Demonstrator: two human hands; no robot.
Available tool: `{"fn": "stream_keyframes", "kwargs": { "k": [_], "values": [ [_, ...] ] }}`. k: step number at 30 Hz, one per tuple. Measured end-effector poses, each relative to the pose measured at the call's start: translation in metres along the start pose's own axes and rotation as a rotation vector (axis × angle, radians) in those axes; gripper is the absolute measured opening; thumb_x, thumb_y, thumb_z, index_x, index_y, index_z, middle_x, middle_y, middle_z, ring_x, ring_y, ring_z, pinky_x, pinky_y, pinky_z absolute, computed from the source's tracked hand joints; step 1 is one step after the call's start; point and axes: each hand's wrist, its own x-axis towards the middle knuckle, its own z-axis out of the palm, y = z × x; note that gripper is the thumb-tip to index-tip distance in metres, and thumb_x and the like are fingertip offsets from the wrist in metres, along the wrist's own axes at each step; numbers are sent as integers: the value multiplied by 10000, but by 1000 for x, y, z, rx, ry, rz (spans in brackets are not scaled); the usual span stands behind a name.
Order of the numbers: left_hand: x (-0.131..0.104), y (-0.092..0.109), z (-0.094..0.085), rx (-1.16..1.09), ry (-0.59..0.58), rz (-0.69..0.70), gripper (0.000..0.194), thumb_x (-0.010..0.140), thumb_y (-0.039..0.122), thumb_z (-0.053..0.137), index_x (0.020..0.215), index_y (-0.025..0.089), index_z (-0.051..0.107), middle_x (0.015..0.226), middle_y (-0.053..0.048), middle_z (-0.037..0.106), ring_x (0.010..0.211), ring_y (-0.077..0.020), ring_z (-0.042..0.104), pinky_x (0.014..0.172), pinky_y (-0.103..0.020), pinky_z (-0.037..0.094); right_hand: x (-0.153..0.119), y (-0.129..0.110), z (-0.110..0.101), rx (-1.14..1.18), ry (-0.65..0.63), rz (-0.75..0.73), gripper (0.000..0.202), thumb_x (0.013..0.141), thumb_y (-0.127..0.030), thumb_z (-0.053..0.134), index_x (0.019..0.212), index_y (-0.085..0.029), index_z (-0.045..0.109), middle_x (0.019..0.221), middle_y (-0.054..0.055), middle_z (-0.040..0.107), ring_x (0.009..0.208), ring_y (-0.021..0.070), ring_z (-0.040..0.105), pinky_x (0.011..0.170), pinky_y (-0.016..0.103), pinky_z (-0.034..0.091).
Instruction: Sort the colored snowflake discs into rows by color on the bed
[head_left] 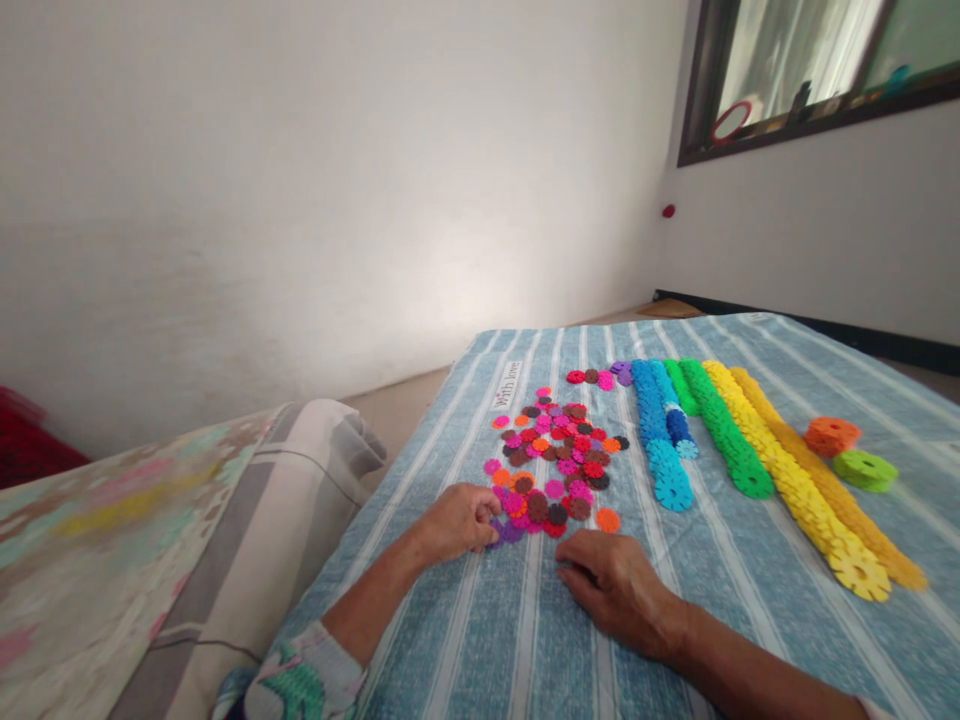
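Observation:
Loose, flat, notched plastic snowflake discs [559, 450] in pink, red, brown, black and orange lie in a scattered pile. At its near left edge is my left hand [459, 520], fingers curled and tips pressed at the purple discs [508, 531]; one purple disc seems to be at the fingertips. My right hand [622, 585] rests on the cloth just in front of the pile, below a lone orange disc [608, 519]. Its fingers are bent in toward the palm, and whatever they may hold is hidden.
To the right lie long overlapping rows: blue discs [651, 420], green discs [724, 430], yellow discs [795, 480] and amber discs [840, 490]. Beyond them sit an orange stack [831, 436] and a lime stack [865, 470]. Striped blue cloth [420, 620] lies underneath. A padded cover [247, 500] is left.

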Motion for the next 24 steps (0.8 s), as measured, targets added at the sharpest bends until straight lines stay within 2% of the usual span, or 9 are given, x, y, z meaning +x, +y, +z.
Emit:
{"fn": "stream_keyframes", "kwargs": {
  "k": [4, 11, 16, 20, 24],
  "values": [
    [0, 1, -3, 146, 2, 39, 122, 580, 216, 593, 684, 154, 592, 534, 65, 489, 515, -83, 433, 481, -192, 280, 1, 0, 0, -3, -12, -2, 146, 828, -163, 471, 691, -183, 515, 684, -6, 567, 648, 122, 520, 602, 243, 298],
    [2, 5, -7, 117, 13, 35, 112, 548, 200, 591, 596, 164, 497, 535, 59, 487, 522, -88, 431, 484, -194, 283, 2, 0, 0, -28, -6, -6, 137, 827, -162, 470, 700, -188, 513, 697, -8, 586, 655, 120, 531, 600, 244, 296],
    [8, 18, -24, 32, -94, 12, 123, 560, 238, 585, 581, 175, 482, 454, 69, 478, 442, -89, 435, 448, -201, 280, 5, 3, 4, -66, 11, -20, 118, 811, -177, 485, 694, -193, 495, 707, -14, 605, 659, 120, 544, 583, 246, 289],
    [33, 46, -38, -24, -6, 73, 139, 569, 262, 610, 593, 174, 505, 447, 63, 533, 438, -93, 487, 461, -200, 335, 8, 4, 6, -101, 5, -22, 102, 791, -171, 494, 691, -193, 501, 701, -20, 614, 636, 117, 554, 556, 246, 275],
    [81, 80, -37, -44, 112, 180, 110, 605, 236, 616, 615, 167, 532, 439, 52, 566, 423, -93, 508, 447, -193, 345, 10, 12, 19, -136, -9, -26, 50, 752, -208, 541, 703, -203, 530, 719, -18, 632, 645, 125, 564, 543, 242, 283]
  ]
}}
